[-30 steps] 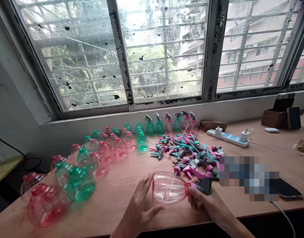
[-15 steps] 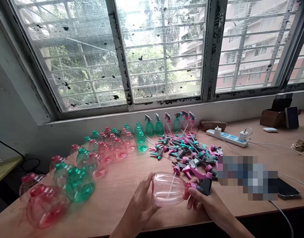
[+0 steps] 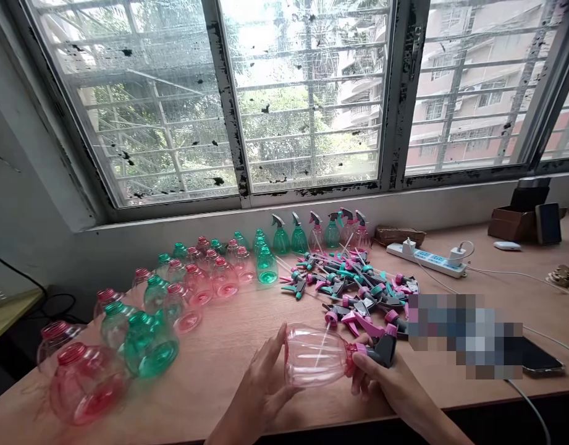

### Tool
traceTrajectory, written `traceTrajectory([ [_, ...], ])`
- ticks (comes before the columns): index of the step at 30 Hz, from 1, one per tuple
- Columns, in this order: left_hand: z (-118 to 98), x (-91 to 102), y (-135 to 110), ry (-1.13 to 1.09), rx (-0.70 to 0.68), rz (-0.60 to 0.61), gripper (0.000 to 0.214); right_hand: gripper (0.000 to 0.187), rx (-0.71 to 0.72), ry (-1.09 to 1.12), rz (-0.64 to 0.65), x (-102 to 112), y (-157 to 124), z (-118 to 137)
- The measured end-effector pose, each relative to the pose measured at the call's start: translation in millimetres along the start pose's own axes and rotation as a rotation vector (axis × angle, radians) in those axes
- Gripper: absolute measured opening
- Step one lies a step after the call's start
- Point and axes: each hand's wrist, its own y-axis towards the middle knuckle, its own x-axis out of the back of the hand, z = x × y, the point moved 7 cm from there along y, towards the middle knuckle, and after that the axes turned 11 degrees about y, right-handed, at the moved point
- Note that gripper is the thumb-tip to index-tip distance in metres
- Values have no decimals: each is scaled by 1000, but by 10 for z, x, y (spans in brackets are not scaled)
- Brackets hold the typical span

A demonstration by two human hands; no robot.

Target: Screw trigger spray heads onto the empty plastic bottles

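A clear pink spray bottle (image 3: 314,356) lies on its side near the front edge of the wooden table (image 3: 228,346), with a thin dip tube showing inside it. My left hand (image 3: 263,386) cups the bottle's base, fingers curled around it. My right hand (image 3: 381,380) grips the neck, where a grey and pink trigger head (image 3: 381,351) sits on the bottle. Behind them lies a pile of loose trigger heads (image 3: 353,284) in pink, teal and grey.
Several open pink and green bottles (image 3: 173,290) stand along the left of the table. A few bottles with trigger heads fitted (image 3: 316,232) stand under the window. A power strip (image 3: 425,256), a phone (image 3: 537,358), cables and a brown box (image 3: 511,222) are on the right.
The bottle and both hands have stayed almost in place; the left fingers have closed a little more around the bottle's base.
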Motion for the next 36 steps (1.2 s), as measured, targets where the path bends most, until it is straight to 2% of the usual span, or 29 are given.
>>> traceTrajectory([
  [5,16,-35,-5,11,-5,27,99,37,-25,-30,11,-1,1,-15],
  [15,110,-70,-16,-4,-5,-13,89,39,-42,-43,-30,-54,-9,48],
  [18,73,-66,-17,31,-21,27,97,39,-29,-34,-52,-38,-14,66],
  [22,8,-43,2,13,1,77,88,37,-35,-49,-39,-28,-17,57],
  [28,26,-29,-33,-33,56,53,85,37,-27,-54,-14,-19,5,39],
  [33,-14,-34,-21,-20,15,77,102,37,-37,-73,-6,-23,-10,29],
  [36,-34,-23,9,-15,5,75,97,37,-46,-67,11,-30,-17,19],
])
